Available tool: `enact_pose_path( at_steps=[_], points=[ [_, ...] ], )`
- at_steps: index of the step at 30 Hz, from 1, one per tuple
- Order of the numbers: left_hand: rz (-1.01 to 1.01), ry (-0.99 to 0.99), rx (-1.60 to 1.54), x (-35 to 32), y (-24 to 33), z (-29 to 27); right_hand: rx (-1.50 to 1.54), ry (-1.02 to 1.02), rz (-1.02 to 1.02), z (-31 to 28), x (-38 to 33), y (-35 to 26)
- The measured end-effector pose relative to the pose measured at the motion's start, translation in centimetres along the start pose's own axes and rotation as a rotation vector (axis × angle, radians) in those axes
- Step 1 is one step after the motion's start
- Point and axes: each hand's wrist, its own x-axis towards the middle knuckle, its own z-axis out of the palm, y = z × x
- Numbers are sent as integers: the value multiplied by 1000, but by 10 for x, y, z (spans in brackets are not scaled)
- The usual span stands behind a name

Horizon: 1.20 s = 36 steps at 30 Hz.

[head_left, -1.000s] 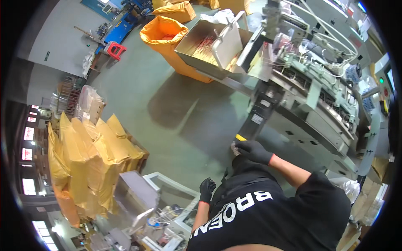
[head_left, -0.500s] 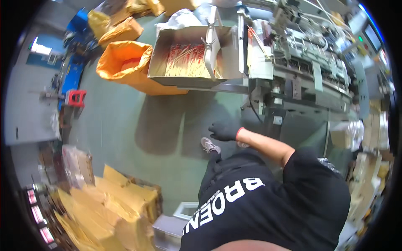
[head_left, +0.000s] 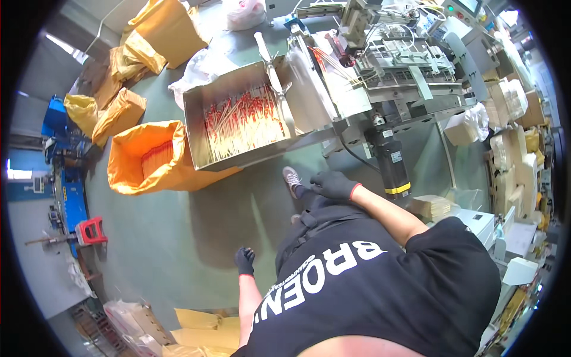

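Observation:
My right hand (head_left: 335, 185), in a dark glove with a red cuff, hangs over my leg beside the machine. Its fingers are loosely bent and somewhat apart, with nothing seen in them. Lower and to the left, my left hand (head_left: 244, 260) hangs above the floor in a matching glove, its fingers curled in and nothing showing in them. Neither touches anything. Ahead stands a metal hopper (head_left: 250, 159) holding many thin pale sticks (head_left: 244, 122) with red ends. An orange sack (head_left: 122, 172) stands open to its left, with a reddish mass inside.
A machine (head_left: 410, 65) with rails and hoses adjoins the hopper at right; a black motor (head_left: 389, 163) hangs below. Yellow sacks (head_left: 166, 30) lie at far left. A red stool (head_left: 91, 231) stands left, and cardboard (head_left: 205, 336) lies behind. Cartons (head_left: 511, 149) line the right side.
My view has turned and moved nearer the hopper, which now looks larger. My left hand has come into view. My right hand still hangs at my side, and my feet have shifted.

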Motion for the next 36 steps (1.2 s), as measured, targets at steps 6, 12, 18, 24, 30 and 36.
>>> enact_pose_path(
  at_steps=[6, 12, 18, 24, 30, 36],
  points=[
    [280, -301, 335, 9, 82, 104, 57, 31, -36, -21, 75, -9],
    [648, -446, 610, 36, 154, 176, 163, 33, 124, -33, 107, -7],
    [1244, -349, 833, 61, 250, 233, 268, 204, 298, -23, 102, 4],
    [1512, -394, 1092, 79, 297, 280, 262, 411, 465, -23, 101, -11],
    [1278, -695, 1337, 115, 304, 290, 348, 856, 602, -37, 99, -12],
    [1085, -738, 1384, 133, 302, 289, 415, 1292, 746, -59, 97, 10]
  ],
)
